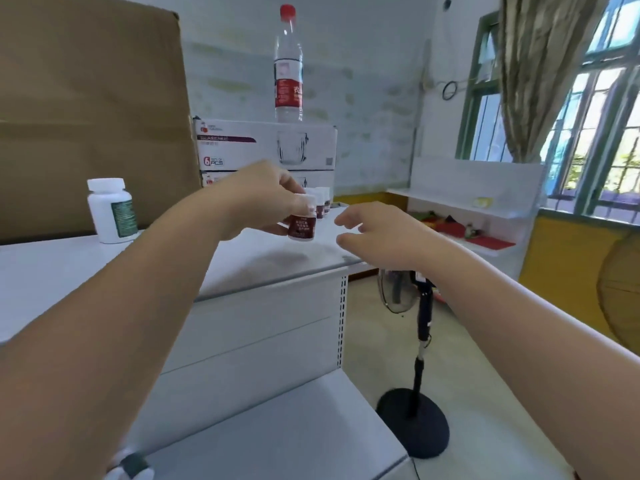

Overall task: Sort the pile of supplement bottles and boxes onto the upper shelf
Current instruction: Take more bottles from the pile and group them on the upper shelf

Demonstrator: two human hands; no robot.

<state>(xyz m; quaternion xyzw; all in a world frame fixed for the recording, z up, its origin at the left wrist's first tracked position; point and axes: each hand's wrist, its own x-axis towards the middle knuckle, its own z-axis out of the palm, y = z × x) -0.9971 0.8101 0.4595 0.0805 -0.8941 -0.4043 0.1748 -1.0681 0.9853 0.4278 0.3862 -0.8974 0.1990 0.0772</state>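
Note:
My left hand (266,195) grips a small white supplement bottle with a dark red label (302,224) by its cap, holding it at the surface of the upper shelf (69,265). Behind it stands a short row of matching red-label bottles (322,201). My right hand (377,230) hovers just right of the held bottle with fingers loosely curled and holds nothing. A bigger white bottle with a green label (110,211) stands upright at the shelf's left.
Stacked white glassware boxes (266,145) sit at the shelf's back, with a red-capped water bottle (288,64) on top. A large cardboard box (90,109) fills the left. The lower shelf (277,427) lies below. A fan stand (415,393) is on the floor at right.

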